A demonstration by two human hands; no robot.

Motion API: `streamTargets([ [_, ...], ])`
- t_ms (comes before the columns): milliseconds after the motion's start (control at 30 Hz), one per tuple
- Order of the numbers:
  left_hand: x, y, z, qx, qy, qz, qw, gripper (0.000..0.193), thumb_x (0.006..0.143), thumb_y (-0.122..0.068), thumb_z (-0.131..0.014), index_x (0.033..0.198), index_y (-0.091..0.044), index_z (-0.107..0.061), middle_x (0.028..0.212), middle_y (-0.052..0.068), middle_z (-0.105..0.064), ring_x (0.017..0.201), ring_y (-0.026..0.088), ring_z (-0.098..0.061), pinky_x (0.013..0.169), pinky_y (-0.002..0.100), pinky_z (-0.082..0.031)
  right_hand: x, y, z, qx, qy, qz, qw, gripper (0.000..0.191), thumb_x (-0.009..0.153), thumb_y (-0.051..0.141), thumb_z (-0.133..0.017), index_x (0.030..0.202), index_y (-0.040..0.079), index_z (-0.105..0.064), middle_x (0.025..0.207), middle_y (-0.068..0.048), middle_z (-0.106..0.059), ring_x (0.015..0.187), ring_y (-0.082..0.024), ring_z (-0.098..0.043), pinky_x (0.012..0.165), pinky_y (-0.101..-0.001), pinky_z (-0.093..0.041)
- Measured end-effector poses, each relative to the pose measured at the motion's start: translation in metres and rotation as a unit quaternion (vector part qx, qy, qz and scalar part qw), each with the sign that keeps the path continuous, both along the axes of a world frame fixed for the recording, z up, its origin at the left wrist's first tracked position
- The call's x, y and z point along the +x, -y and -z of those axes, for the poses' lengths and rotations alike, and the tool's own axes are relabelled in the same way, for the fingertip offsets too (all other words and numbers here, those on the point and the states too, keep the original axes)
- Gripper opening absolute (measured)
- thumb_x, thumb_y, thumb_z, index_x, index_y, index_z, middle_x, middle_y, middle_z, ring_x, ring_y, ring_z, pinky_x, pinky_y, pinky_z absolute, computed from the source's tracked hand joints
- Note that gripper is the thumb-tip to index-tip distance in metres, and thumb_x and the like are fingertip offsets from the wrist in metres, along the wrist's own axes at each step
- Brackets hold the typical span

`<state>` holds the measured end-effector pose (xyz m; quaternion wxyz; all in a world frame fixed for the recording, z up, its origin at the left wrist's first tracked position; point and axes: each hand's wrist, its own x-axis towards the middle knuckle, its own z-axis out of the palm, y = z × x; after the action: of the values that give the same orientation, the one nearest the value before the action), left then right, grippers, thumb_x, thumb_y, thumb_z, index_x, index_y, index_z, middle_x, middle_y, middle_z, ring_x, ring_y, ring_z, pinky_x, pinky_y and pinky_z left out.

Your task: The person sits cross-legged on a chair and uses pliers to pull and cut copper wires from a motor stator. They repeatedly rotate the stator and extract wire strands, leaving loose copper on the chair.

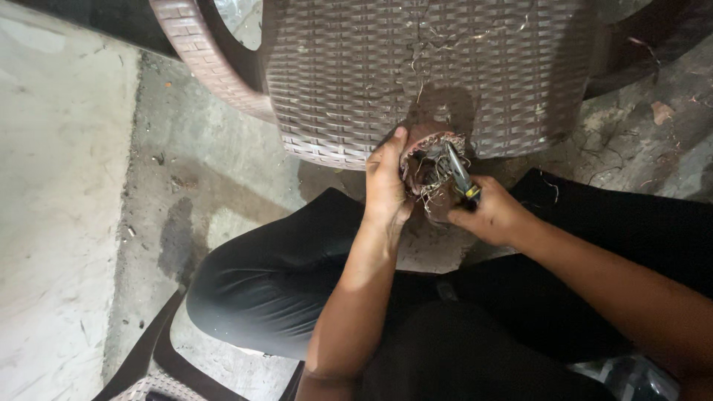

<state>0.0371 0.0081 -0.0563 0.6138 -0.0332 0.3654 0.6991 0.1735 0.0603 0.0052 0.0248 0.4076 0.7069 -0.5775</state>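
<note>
Fingers clamped on a frayed round piece, right hand gripping pliers, wicker chair behind.

Dirty concrete floor under wicker chair

This looks like an outdoor yard or porch of a home. Rough, stained concrete ground carries dirt and litter. A brown woven-pattern plastic chair stands there.
</note>
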Motion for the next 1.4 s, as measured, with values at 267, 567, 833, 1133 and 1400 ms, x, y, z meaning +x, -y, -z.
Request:
streamTargets([
  [267, 0.002, 0.0, 0.006, -0.023, -0.013, -0.026, 0.999, 0.036, 0.105, -0.027, -0.065, 0.107, 0.008, -0.073, 0.098, 0.018, -0.075, 0.081, 0.023, -0.071, 0.073, 0.036, -0.058, -0.003, 0.0, -0.001, 0.036, -0.05, 0.025, 0.998, 0.044, 0.073, 0.014, -0.08, 0.113, -0.001, -0.068, 0.1, -0.012, -0.078, 0.09, -0.019, -0.073, 0.084, -0.0359, -0.058],
  [567, 0.004, -0.001, 0.005, -0.031, -0.001, -0.049, 0.998, 0.03, 0.104, -0.023, -0.065, 0.103, 0.006, -0.072, 0.095, 0.017, -0.075, 0.081, 0.023, -0.073, 0.075, 0.037, -0.061, -0.007, -0.001, -0.003, 0.097, 0.02, 0.05, 0.994, 0.045, 0.071, 0.017, -0.083, 0.109, 0.0, -0.065, 0.091, -0.014, -0.077, 0.081, -0.024, -0.077, 0.077, -0.0362, -0.061],
  [833, 0.006, -0.004, -0.001, -0.035, 0.009, -0.058, 0.998, 0.027, 0.101, -0.022, -0.065, 0.093, 0.002, -0.071, 0.091, 0.016, -0.075, 0.079, 0.024, -0.074, 0.073, 0.037, -0.062, -0.007, -0.002, -0.004, 0.152, -0.034, 0.045, 0.987, 0.051, 0.072, 0.016, -0.083, 0.115, -0.003, -0.064, 0.102, -0.017, -0.076, 0.092, -0.026, -0.075, 0.084, -0.0384, -0.059],
  [1133, 0.016, -0.003, 0.011, 0.001, -0.119, -0.09, 0.989, 0.034, 0.112, -0.019, -0.067, 0.085, 0.003, -0.071, 0.09, 0.008, -0.071, 0.08, 0.012, -0.061, 0.076, 0.029, -0.049, 0.007, -0.008, -0.001, -0.322, 0.111, 0.186, 0.922, 0.054, 0.082, 0.01, -0.063, 0.136, 0.003, -0.055, 0.115, -0.014, -0.069, 0.105, -0.023, -0.065, 0.092, -0.0383, -0.052],
  [1400, 0.01, -0.001, -0.004, -0.023, -0.073, -0.073, 0.994, 0.031, 0.104, -0.024, -0.061, 0.099, 0.003, -0.075, 0.095, 0.011, -0.074, 0.084, 0.018, -0.069, 0.08, 0.032, -0.055, 0.001, -0.01, 0.0, -0.329, -0.005, 0.181, 0.927, 0.043, 0.082, 0.009, -0.059, 0.124, -0.003, -0.056, 0.099, -0.014, -0.07, 0.094, -0.026, -0.068, 0.086, -0.0393, -0.056],
])
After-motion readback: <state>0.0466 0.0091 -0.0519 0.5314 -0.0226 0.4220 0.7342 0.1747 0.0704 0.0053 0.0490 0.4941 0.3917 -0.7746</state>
